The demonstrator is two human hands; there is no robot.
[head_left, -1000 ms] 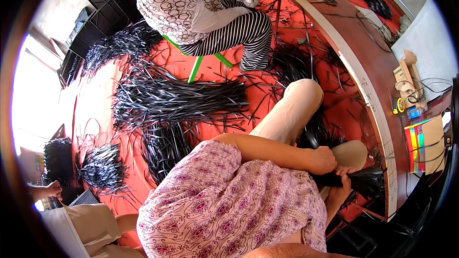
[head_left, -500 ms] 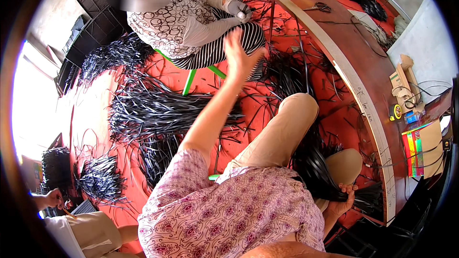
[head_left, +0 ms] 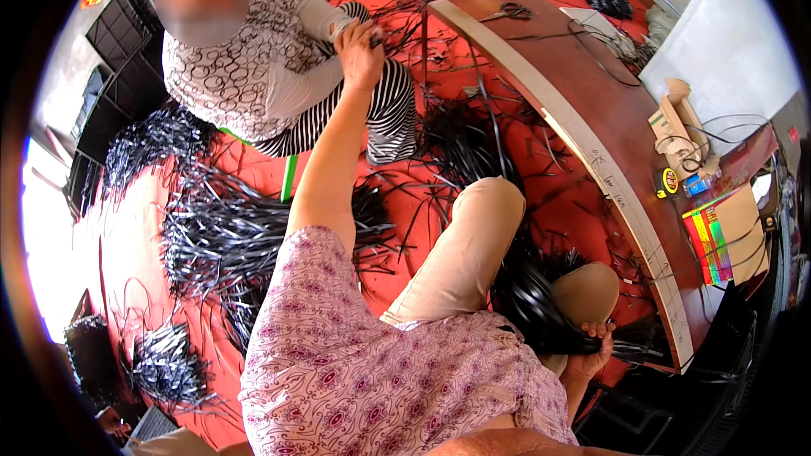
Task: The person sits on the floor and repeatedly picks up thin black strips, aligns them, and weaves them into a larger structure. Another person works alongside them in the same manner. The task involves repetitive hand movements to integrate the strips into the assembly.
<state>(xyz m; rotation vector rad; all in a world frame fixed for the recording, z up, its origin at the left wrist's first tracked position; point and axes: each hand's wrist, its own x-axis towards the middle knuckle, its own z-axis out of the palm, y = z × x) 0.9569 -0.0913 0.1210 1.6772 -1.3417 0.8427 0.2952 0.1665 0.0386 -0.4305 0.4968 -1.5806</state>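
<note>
My left arm is stretched forward, and my left hand (head_left: 360, 56) is at the seated co-worker's gloved hands, largely covering them. Its fingers are curled over a small dark object (head_left: 377, 37) there, too hidden to name. Low on the right, my right hand (head_left: 589, 352) is closed around a bundle of long black strips (head_left: 541, 308). The bundle curves past my bent knees, and its loose ends (head_left: 635, 339) stick out beyond the hand towards the table edge.
Piles of black strips (head_left: 224, 228) cover the red floor (head_left: 127, 266) to the left. A brown table (head_left: 583, 76) curves along the right, holding scissors (head_left: 508, 12), a yellow tape measure (head_left: 666, 181) and cardboard (head_left: 673, 122). Another person's hand (head_left: 111, 422) shows at lower left.
My left hand has gone from spread fingers in the air to curled fingers at the co-worker's hands. My right hand still grips the strips. The whole view has shifted.
</note>
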